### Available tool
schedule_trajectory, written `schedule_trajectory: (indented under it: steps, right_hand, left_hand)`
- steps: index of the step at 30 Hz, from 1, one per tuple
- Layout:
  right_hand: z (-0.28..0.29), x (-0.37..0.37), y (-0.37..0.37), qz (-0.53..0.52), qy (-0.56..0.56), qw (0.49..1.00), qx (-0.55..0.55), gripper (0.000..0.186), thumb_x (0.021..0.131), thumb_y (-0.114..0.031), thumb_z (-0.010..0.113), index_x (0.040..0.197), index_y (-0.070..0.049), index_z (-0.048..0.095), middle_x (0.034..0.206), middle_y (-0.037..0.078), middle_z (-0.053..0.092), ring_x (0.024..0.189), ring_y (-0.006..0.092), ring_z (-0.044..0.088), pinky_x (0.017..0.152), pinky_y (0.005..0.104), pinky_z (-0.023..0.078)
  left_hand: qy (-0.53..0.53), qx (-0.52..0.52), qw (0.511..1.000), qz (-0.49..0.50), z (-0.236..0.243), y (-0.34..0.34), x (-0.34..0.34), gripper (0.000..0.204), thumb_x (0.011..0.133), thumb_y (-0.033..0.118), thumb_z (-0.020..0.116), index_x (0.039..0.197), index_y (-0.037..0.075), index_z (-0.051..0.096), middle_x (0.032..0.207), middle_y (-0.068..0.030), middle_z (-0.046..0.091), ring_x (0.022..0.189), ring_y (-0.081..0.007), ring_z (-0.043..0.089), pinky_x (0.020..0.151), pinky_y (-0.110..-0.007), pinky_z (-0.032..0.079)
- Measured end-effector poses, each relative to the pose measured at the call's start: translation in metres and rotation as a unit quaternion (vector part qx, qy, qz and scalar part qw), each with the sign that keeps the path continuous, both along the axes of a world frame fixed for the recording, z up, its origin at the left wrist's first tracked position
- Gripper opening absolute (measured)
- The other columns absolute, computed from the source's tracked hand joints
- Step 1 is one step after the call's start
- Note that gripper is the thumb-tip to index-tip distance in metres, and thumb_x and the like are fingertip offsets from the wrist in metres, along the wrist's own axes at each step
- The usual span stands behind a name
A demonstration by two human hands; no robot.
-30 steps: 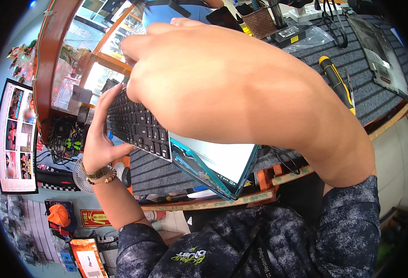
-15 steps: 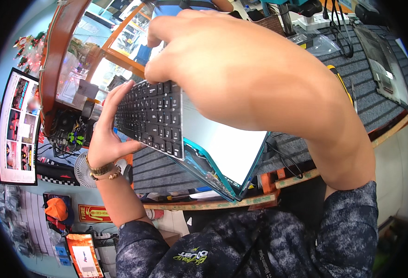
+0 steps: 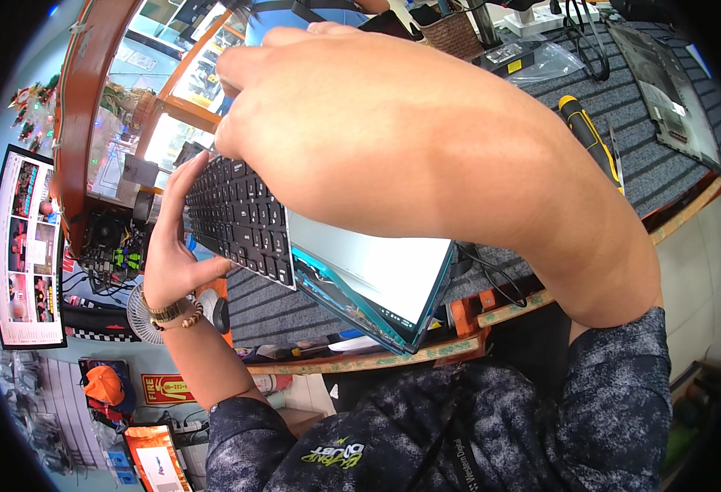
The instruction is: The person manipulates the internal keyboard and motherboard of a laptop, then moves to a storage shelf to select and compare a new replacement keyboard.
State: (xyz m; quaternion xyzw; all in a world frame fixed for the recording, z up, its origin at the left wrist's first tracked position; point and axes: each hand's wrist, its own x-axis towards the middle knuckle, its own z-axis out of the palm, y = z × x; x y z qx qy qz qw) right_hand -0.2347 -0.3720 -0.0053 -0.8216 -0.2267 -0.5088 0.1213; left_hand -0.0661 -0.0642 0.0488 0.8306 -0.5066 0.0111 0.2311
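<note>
A loose black laptop keyboard (image 3: 241, 215) stands tilted in front of me. My left hand (image 3: 178, 250) is wrapped round its left side, thumb on the near side and fingers along the far edge. At the far right corner, my right hand (image 3: 295, 123) bends over the keyboard with its fingers curled at the edge; the hand itself hides part of that grip. Behind and below the keyboard lies an open laptop with a teal frame (image 3: 352, 299), its inner parts showing along the rim. Its lit, whitish screen (image 3: 377, 266) is partly covered by my right forearm.
A yellow-and-black screwdriver (image 3: 587, 135) lies on the ribbed grey mat (image 3: 532, 197), right of my forearm. Farther right is a dark laptop cover panel (image 3: 664, 102). Cables (image 3: 586, 41) and a clear plastic bag (image 3: 545, 66) lie at the back. A small fan (image 3: 141, 316) stands left.
Both hands and the keyboard have shifted left in the picture, and the right hand slightly upward. More of the screwdriver shows beside my right forearm. The grip looks the same.
</note>
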Motion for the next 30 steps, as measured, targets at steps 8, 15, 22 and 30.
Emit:
schedule_trajectory:
  steps: [8,15,22,30]
  right_hand:
    - [0.001,-0.003,0.001,0.003,-0.001,1.000,-0.001,0.021,0.085,-0.011,0.083,0.103,-0.002,0.086,0.105,0.016,0.081,0.098,0.0314,0.080,0.080,0.0461,0.064]
    - [0.012,-0.018,0.000,0.052,0.075,0.996,0.013,0.028,0.088,-0.015,0.083,0.113,-0.002,0.083,0.109,0.016,0.077,0.105,0.0326,0.075,0.089,0.0461,0.061]
    - [0.022,-0.036,0.004,0.111,0.151,0.981,0.053,0.036,0.091,-0.018,0.083,0.123,-0.002,0.080,0.113,0.017,0.073,0.112,0.0338,0.070,0.097,0.0461,0.057]
    - [-0.013,-0.049,0.013,0.145,0.053,0.984,0.093,0.039,0.089,-0.019,0.088,0.123,-0.002,0.077,0.110,0.015,0.074,0.107,0.0320,0.071,0.088,0.0450,0.058]
  left_hand:
    - [0.003,0.001,1.000,0.014,0.000,0.003,-0.003,0.123,0.056,0.019,0.090,0.171,-0.003,0.051,0.169,-0.0187,0.054,0.162,-0.0340,0.048,0.138,-0.046,0.030]
    - [0.016,-0.001,1.000,0.017,-0.001,0.000,-0.003,0.123,0.057,0.020,0.091,0.170,-0.003,0.051,0.167,-0.0190,0.055,0.160,-0.0340,0.050,0.137,-0.046,0.031]
    - [0.029,0.024,0.999,0.031,0.002,0.020,0.015,0.123,0.064,0.022,0.098,0.172,-0.006,0.047,0.175,-0.0209,0.049,0.168,-0.0353,0.042,0.140,-0.048,0.026]
    - [0.014,0.043,0.999,0.013,0.000,0.011,0.008,0.121,0.062,0.018,0.095,0.171,-0.006,0.046,0.178,-0.0231,0.047,0.168,-0.0384,0.043,0.140,-0.050,0.026]
